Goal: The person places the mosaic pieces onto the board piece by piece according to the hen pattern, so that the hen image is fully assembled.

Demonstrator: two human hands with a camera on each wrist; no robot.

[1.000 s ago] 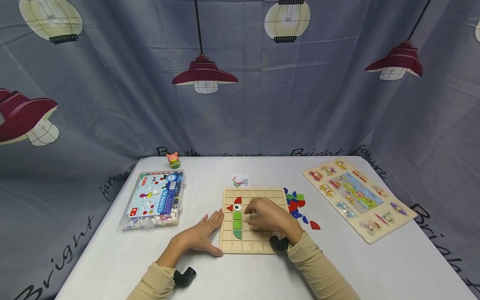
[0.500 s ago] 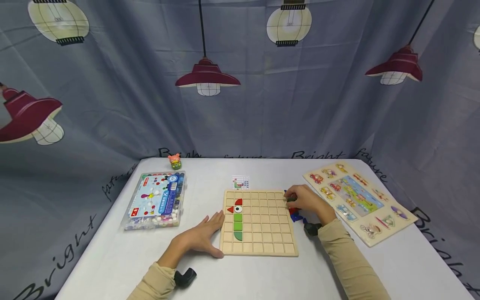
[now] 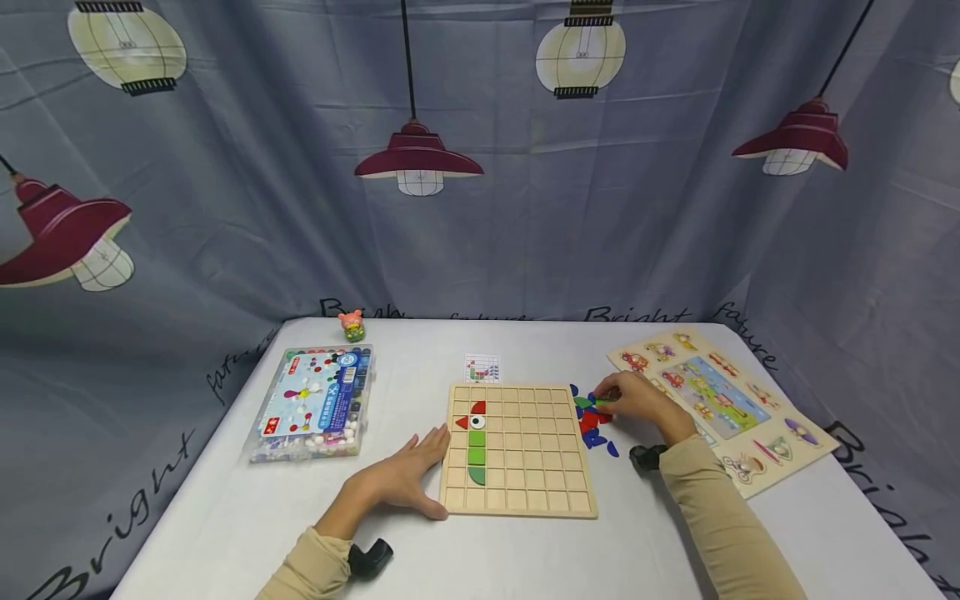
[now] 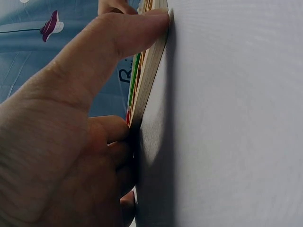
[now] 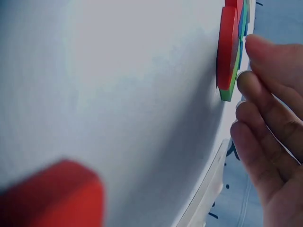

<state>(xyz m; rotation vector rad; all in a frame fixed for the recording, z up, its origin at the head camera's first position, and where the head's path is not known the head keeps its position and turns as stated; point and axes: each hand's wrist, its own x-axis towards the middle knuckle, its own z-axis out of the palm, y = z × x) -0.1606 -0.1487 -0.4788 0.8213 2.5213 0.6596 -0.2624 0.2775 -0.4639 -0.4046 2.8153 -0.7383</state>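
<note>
The right hand point(image 3: 633, 402) reaches into the loose pile of red, green and blue flat wooden shape pieces point(image 3: 590, 414) just off the right edge of the square wooden grid board point(image 3: 517, 450), near the middle of the white surface point(image 3: 420, 367); its fingertips point(image 5: 253, 78) touch a green piece at the pile's far side, but whether the grip has actually closed on it cannot be told, since the hand covers the piece from above and the right wrist view shows it only edge-on and blurred. The left hand point(image 3: 401, 475) lies flat with relaxed, released fingers, thumb point(image 4: 128, 33) pressed against the board's left edge. In the board's cells sit a red triangle, a red quarter-round, a white eye disc, two green squares and a green half-round point(image 3: 476, 475), all in its left columns. A clear plastic box of coloured beads point(image 3: 315, 402) rests closed by the left edge of the surface; its contents are largely hidden under the printed lid.
</note>
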